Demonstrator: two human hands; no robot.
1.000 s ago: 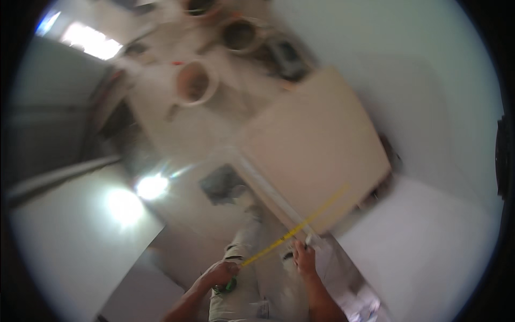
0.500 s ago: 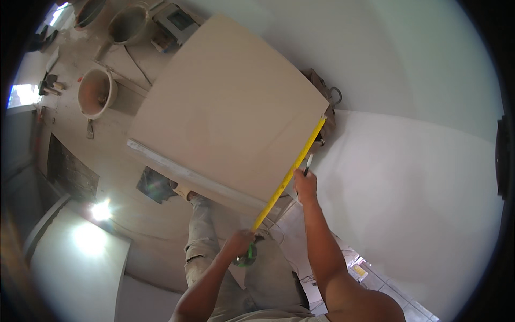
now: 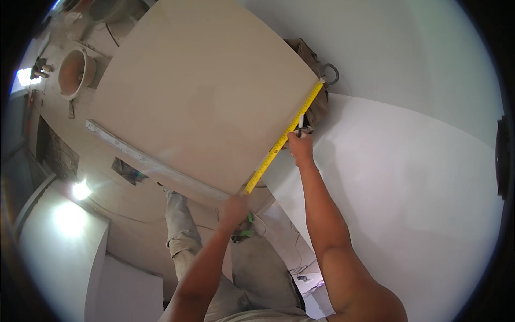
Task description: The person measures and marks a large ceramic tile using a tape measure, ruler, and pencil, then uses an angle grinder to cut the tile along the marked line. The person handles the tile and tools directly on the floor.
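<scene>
A large beige board (image 3: 209,96) lies in front of me, with the yellow blade of a tape measure (image 3: 279,144) stretched along its right edge. The blade's far end sits at the board's far right corner. My left hand (image 3: 234,210) is closed round the tape measure at the near corner; its green and dark case shows partly below the fingers. Beside the blade, about halfway up the edge, my right hand (image 3: 301,149) pinches a pen (image 3: 301,122) with a white end pointing up. The right fingers are close against the blade; whether they touch it is hard to tell.
A long grey-white strip (image 3: 153,162) runs along the board's near edge. Behind the right edge is a brown bag (image 3: 306,53) with a ring-shaped handle. A dusty bucket (image 3: 75,75) stands at left, a bright lamp (image 3: 81,190) lower left. White wall (image 3: 407,177) bounds the right.
Both hands have moved up and forward. My left hand has come to the board's near corner, and the right hand with the pen has closed in on the blade. The view has shifted too.
</scene>
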